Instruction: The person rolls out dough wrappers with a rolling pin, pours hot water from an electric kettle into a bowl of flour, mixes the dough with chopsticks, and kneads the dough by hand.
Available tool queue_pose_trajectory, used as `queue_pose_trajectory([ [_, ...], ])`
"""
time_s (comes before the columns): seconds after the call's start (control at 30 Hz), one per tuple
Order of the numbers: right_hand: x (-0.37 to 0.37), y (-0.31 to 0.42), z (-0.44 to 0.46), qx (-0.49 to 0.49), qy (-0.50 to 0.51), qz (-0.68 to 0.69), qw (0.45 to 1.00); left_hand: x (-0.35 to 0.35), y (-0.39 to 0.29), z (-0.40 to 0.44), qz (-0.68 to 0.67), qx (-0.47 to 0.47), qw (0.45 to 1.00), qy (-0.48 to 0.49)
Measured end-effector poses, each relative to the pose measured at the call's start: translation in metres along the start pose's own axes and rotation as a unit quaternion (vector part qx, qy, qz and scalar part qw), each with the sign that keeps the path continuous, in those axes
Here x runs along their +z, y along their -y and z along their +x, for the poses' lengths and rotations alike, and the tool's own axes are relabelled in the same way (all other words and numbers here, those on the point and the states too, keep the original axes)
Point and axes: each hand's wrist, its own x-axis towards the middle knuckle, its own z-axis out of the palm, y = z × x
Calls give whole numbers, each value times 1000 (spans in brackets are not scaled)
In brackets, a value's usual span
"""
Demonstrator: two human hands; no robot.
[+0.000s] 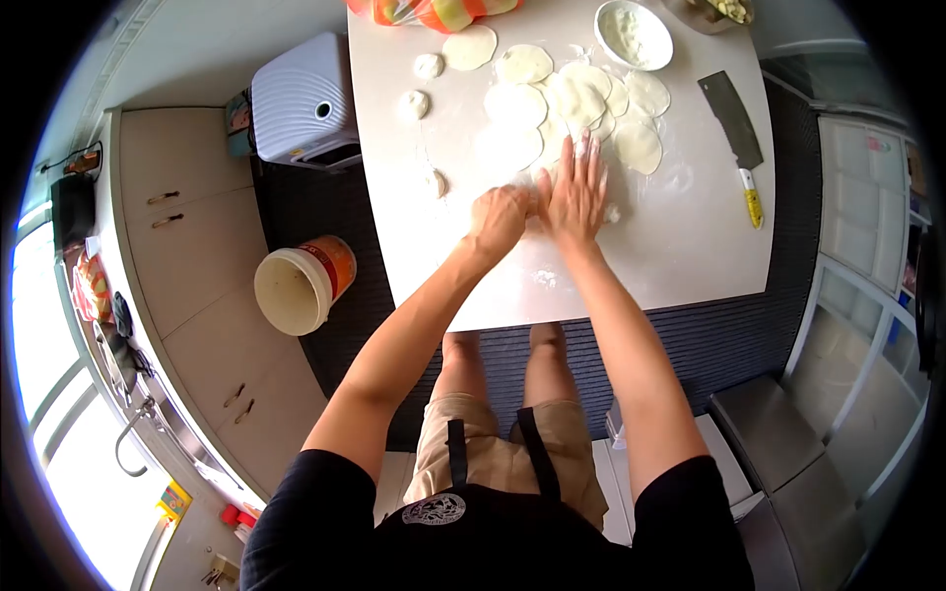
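My left hand [499, 217] is closed into a fist low over the table [690, 236]; what its fingers hold, if anything, is hidden. Right beside it, my right hand [574, 197] lies palm down with its fingers stretched forward. Whatever is under the right palm cannot be made out. Just beyond the fingertips, thin round dough wrappers [576, 98] overlap in a loose spread. Small dough pieces [415, 104] sit off to the left. A little white lump [612, 213] shows at the right edge of my right hand.
A white bowl of flour [631, 34] stands at the far side, near a partly seen container [717, 12]. A cleaver [731, 118] with a yellow-patterned handle lies at the right. An orange bag [424, 12] is at the back edge. A bucket [296, 289] stands on the floor at left.
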Motion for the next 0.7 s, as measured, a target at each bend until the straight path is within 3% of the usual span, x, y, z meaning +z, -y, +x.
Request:
queue_pose_trajectory([
  [0.1,-9,-11,-57,-25,54,-27,998,-10,16,4,-94,24,995,30],
  [0.2,-32,-24,-133,-22,106,-15,994,-14,27,2,-207,-60,975,57],
  [0.33,-5,-11,-51,-41,55,-21,997,-34,-7,3,-8,-75,989,130],
  [0.37,-4,-2,-21,-23,31,-17,999,-17,-1,5,14,-26,997,78],
  [0.47,-4,-1,-31,-10,31,-11,999,-12,9,9,-52,4,998,43],
  [0.57,-21,-22,-129,-22,85,-21,996,-11,32,7,-228,-95,968,32],
  [0.7,-12,-14,-79,-34,102,-51,993,-22,13,5,-43,-59,993,97],
])
